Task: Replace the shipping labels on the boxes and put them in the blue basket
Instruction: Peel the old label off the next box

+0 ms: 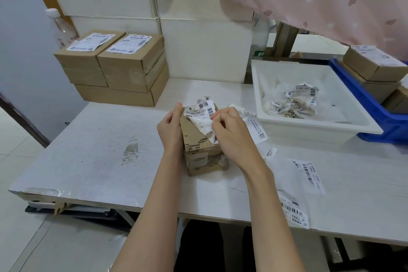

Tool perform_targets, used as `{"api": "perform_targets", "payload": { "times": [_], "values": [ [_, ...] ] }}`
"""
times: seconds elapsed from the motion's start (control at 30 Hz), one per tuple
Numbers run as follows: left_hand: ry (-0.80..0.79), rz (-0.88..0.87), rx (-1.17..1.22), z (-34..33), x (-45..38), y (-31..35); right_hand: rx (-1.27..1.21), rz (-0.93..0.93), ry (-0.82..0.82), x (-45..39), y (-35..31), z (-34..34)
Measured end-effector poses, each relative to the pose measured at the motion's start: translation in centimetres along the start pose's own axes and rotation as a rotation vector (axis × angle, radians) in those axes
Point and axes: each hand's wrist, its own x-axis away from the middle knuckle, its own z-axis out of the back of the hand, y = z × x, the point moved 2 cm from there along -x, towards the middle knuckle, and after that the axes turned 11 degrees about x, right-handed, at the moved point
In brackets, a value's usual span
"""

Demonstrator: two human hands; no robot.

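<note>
A small brown cardboard box [202, 154] stands on the white table [106, 157] in the middle of the view. My left hand [171, 127] grips its left side. My right hand [231, 132] pinches the old shipping label [199, 112], which is partly peeled and curls up off the box top. Torn paper residue shows on the box's faces. The blue basket [375, 112] sits at the far right with several brown boxes [373, 66] in it.
A white tray [287, 126] holding crumpled torn labels [293, 101] sits between the box and the basket. Loose labels [309, 174] lie on the table to the right. A stack of labelled boxes [117, 68] stands at the back left beside a plastic bottle [60, 28].
</note>
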Motion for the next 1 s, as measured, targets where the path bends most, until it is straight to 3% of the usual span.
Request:
{"api": "perform_targets", "payload": {
  "times": [0.37,0.6,0.7,0.83,1.0],
  "values": [
    [0.003,0.020,0.011,0.2,-0.5,-0.5,0.093,0.002,-0.007,-0.5,-0.1,0.4],
    [-0.002,0.036,0.010,0.2,-0.4,-0.5,-0.253,-0.104,-0.061,0.7,-0.3,1.3],
    [-0.002,0.028,0.011,0.2,-0.4,-0.4,-0.314,-0.056,-0.028,1.0,0.0,0.9],
    [0.003,0.028,0.007,0.1,-0.3,-0.4,-0.146,0.079,0.029,1.0,0.1,0.4],
    [-0.003,0.036,0.021,0.3,-0.5,-0.6,-0.148,0.148,-0.008,1.0,-0.1,0.7]
  ]
}}
